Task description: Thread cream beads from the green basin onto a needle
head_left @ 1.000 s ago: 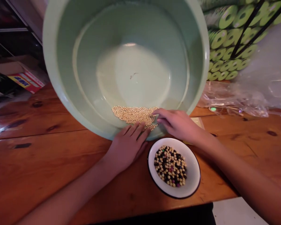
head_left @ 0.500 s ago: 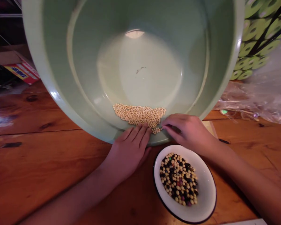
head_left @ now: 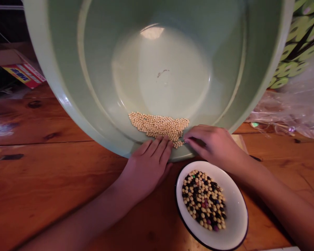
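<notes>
A big pale-green plastic basin (head_left: 172,94) tilts toward me, with a heap of small cream-coloured beads (head_left: 157,123) gathered at its near wall. My left hand (head_left: 149,164) rests over the near rim, its fingers stretched out onto the lower edge of the heap. At the heap's lower right, my right hand (head_left: 211,143) has thumb and forefinger pinched together beside a few beads. Whatever lies between those fingertips is too small to make out. Below it stands a white dark-rimmed bowl (head_left: 237,209) of mixed cream, black and a few coloured beads (head_left: 204,200).
The basin and bowl are on a brown wooden table (head_left: 54,174). Clear plastic wrapping (head_left: 290,111) lies to the right, near a green patterned bag (head_left: 295,45). An open cardboard box (head_left: 23,69) with red and yellow print is at left.
The view has shifted a little, so the basin, beads and bowl sit slightly farther right. Both hands keep nearly the same places and poses against the heap.
</notes>
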The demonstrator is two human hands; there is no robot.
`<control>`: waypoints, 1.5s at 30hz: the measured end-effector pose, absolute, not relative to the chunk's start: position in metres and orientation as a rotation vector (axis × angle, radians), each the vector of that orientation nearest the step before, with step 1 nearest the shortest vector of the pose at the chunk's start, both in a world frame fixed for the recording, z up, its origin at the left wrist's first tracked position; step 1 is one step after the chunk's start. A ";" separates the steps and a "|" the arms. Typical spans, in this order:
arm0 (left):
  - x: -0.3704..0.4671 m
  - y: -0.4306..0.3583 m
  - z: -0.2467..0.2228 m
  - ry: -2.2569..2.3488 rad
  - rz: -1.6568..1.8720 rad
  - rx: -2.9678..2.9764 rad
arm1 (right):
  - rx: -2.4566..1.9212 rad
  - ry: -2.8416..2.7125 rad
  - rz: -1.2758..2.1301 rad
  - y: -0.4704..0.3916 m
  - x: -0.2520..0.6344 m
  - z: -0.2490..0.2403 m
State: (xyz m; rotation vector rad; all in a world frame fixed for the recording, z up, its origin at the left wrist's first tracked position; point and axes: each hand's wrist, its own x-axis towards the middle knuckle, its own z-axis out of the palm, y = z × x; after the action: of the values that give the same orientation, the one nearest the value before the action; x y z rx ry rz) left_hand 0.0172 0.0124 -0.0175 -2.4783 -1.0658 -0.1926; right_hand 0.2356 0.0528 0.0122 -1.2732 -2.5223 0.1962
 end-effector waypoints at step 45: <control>0.018 0.012 -0.016 -1.086 -0.184 -2.491 | -1.257 -2.588 0.297 0.056 0.235 0.017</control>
State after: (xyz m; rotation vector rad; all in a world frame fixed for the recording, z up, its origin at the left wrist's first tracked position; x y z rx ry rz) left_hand 0.0179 0.0116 -0.0158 -2.4906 -1.0864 -0.1839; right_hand 0.2350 0.0556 0.0172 -1.2574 -2.5877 0.2966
